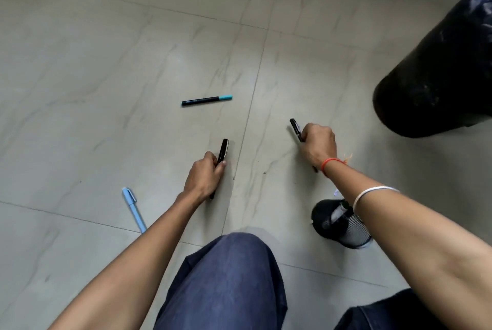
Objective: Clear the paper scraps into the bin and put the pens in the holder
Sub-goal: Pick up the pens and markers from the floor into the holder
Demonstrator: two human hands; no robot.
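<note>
Knees (pixel 221 284) are seen nearest. Beyond, a black pen (pixel 223 150) is clasped by the left hand (pixel 203 176), another black pen (pixel 296 129) by the right hand (pixel 318 144). Open floor (pixel 106 63) surrounds a blue pen (pixel 134 209) and teal-capped pen (pixel 206 100); the bin (pixel 439 63) stands far right.

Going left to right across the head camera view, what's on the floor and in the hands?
Light blue pen → left hand holding a black pen → right hand holding another black pen → black bin.
</note>
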